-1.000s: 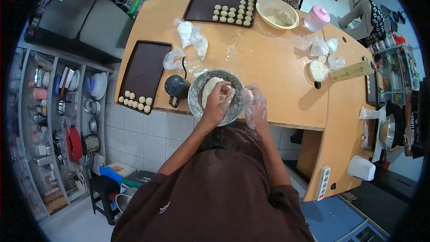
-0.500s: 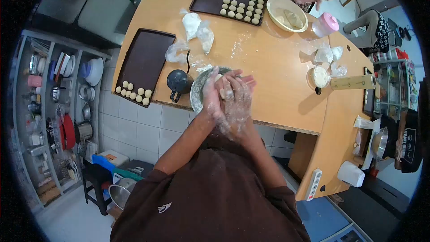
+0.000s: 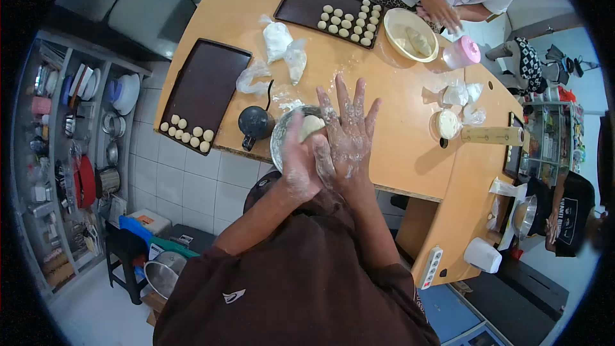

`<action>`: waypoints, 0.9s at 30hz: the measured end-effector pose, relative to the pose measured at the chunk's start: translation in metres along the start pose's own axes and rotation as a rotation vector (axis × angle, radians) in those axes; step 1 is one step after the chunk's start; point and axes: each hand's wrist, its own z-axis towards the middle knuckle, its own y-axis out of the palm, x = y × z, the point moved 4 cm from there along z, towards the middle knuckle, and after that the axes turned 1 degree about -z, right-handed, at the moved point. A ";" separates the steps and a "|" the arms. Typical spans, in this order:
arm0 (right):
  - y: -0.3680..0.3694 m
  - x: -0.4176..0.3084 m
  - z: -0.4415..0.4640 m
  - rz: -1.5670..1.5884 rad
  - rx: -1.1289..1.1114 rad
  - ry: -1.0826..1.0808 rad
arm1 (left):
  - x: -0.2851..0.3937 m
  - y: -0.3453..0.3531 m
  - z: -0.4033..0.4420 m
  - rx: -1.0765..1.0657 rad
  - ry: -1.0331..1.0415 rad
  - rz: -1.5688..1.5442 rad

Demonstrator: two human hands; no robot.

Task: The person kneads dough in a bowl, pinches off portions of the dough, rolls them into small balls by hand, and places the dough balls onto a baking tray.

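Observation:
My left hand (image 3: pixel 301 165) and my right hand (image 3: pixel 349 141) are dusted with flour and meet at the base of the palms. The right hand is open, its fingers spread wide over the table. The left hand is also open, its stretched fingers blurred by motion. Whether anything lies between the palms is hidden. Behind the hands, at the table's front edge, is a floury bowl (image 3: pixel 277 148) with a pale lump of dough (image 3: pixel 312 126) showing in it. A dark, round device with a cord (image 3: pixel 255 122) stands just left of the bowl.
A dark tray (image 3: pixel 204 83) at left and another tray (image 3: pixel 304 0) at the back hold several dough balls. Flour bags (image 3: pixel 277 41) lie between them. Across the table, a person (image 3: pixel 442 6) stands by a cream bowl (image 3: pixel 392 41). A rolling pin (image 3: pixel 493 136) lies at right.
My hands were pressed together over the bowl; now they have parted at the fingers, the right one spreading. More of the dough shows. The view has shifted slightly.

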 end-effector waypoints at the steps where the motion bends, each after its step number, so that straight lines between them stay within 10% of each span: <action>1: 0.003 -0.002 -0.002 0.048 0.028 -0.044 | 0.008 0.010 -0.003 0.003 -0.097 -0.106; 5: 0.007 -0.029 -0.017 0.170 0.017 -0.184 | -0.011 -0.017 0.013 -0.058 -0.285 -0.680; 10: -0.005 0.002 0.009 0.042 0.069 -0.162 | -0.016 -0.018 -0.007 0.027 -0.189 0.565; 13: 0.003 0.005 -0.001 0.145 0.098 -0.132 | 0.017 0.017 -0.009 -0.154 -0.232 -0.054; 15: 0.006 -0.021 -0.019 0.204 0.057 -0.197 | 0.029 0.042 -0.011 0.126 -0.059 0.082; 24: 0.013 -0.011 -0.019 0.054 0.136 -0.224 | 0.021 0.028 -0.021 -0.012 -0.086 0.168; 26: 0.016 -0.052 -0.047 0.199 0.026 -0.254 | 0.029 0.025 -0.008 -0.187 0.049 0.121; 27: 0.018 -0.065 -0.054 0.272 -0.030 -0.269 | 0.016 0.037 -0.007 -0.260 0.436 0.050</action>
